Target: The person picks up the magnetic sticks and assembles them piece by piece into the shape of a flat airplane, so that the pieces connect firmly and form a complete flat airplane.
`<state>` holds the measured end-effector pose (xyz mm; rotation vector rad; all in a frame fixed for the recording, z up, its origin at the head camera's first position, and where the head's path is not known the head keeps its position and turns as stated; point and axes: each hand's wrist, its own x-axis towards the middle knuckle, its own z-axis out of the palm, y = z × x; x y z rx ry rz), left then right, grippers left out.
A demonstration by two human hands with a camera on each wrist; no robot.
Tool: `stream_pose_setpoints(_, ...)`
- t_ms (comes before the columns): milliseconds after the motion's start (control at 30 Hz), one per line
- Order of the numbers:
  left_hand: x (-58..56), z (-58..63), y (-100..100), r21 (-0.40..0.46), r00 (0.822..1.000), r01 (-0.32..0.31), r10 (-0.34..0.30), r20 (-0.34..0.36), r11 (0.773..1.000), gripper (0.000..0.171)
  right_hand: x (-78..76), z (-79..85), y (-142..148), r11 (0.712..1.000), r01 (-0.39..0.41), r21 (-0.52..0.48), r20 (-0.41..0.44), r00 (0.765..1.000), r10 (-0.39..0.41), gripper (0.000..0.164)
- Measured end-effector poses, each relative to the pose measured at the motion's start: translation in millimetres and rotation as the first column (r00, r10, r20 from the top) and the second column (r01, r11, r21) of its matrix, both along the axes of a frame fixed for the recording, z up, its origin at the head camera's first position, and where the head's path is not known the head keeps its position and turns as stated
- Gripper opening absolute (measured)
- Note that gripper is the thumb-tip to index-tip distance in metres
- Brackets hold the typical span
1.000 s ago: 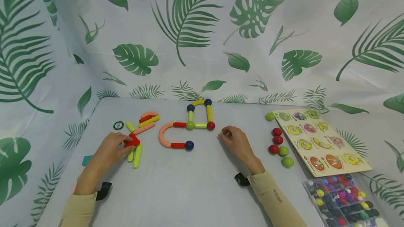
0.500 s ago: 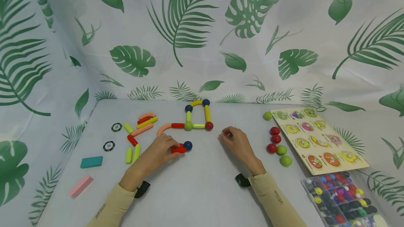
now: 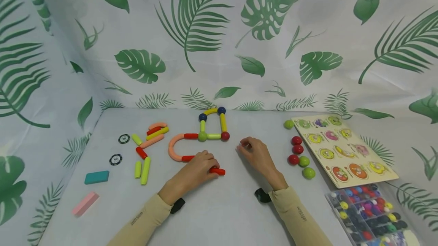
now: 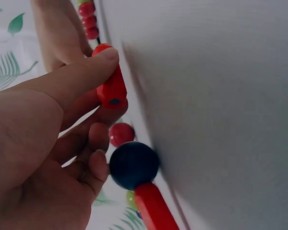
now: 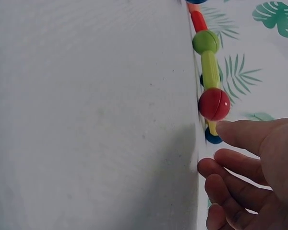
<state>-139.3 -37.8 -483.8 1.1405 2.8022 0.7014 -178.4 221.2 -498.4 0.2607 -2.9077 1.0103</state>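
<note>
My left hand [image 3: 198, 168] pinches a short red magnetic rod [image 3: 217, 171] between thumb and fingers, just above the table. In the left wrist view, a small blue-grey dot shows on the end of the rod [image 4: 113, 88]. The dark blue ball [image 4: 134, 165] on the end of a red rod [image 4: 155, 208] sits by my curled lower fingers; the hand hides that ball in the head view. My right hand [image 3: 256, 156] rests on the table with loosely bent fingers, holding nothing, to the right of the red ball [image 3: 225, 135] at the frame's corner.
A salmon curved rod [image 3: 172, 147] joins the built chain of rods and balls. Loose rods [image 3: 145, 170], two chips [image 3: 115, 159], teal [image 3: 97, 177] and pink blocks [image 3: 85, 204] lie left. Loose balls [image 3: 297, 149], a picture board [image 3: 337, 166] and a bead box [image 3: 333, 200] are right.
The left hand has carried the red rod rightward from the loose rods on the left, past the salmon curve, to beside the dark blue ball. My right hand has stayed in place.
</note>
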Motion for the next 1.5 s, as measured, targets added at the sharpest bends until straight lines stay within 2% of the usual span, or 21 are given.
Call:
stream_pose_setpoints(400, 0.9, -6.4, -1, -0.012, 0.999, 0.008, -0.009, -0.036, 1.0, 0.024, 1.3, 1.2, -1, 1.0, -0.006, 0.005, 0.0, 1.0, 0.006, 0.025)
stream_pose_setpoints(567, 2.1, -2.5, -4, 0.005, 1.0, 0.008, -0.008, -0.027, 1.0, 0.026, 4.2, 1.6, -3, 1.0, -0.006, -0.005, -0.003, 1.0, 0.006, 0.024)
stream_pose_setpoints(767, 2.0, 12.2, -25, 0.106, 0.999, -0.038, 0.035, 0.037, 0.994, 0.027, 9.7, 3.7, -9, 1.0, -0.023, 0.0, -0.006, 1.0, 0.023, 0.022)
stream_pose_setpoints(900, -2.1, 15.6, -44, 0.17, 0.996, -0.093, 0.089, 0.033, 0.981, 0.027, 16.4, 5.8, -16, 0.999, -0.04, 0.003, -0.009, 0.999, 0.04, 0.02)
stream_pose_setpoints(1033, -7.4, 13.3, -56, 0.189, 0.991, -0.129, 0.133, -0.008, 0.973, 0.031, 23.9, 7.3, -27, 0.998, -0.065, 0.005, -0.005, 0.998, 0.065, 0.015)
stream_pose_setpoints(1200, -12.7, 9.4, -62, 0.21, 0.99, -0.119, 0.132, -0.05, 0.97, 0.03, 33.3, 11.8, -42, 0.992, -0.123, -0.022, 0.058, 0.991, 0.124, 0.013)
stream_pose_setpoints(1367, -15.0, 6.8, -61, 0.202, 0.99, -0.117, 0.13, -0.048, 0.972, 0.03, 42.3, 14.6, -50, 0.977, -0.203, -0.065, 0.111, 0.972, 0.209, 0.011)
stream_pose_setpoints(1500, -15.9, 5.5, -61, 0.191, 0.991, -0.121, 0.13, -0.036, 0.974, 0.031, 45.8, 13.4, -54, 0.964, -0.263, -0.049, 0.126, 0.955, 0.267, 0.01)
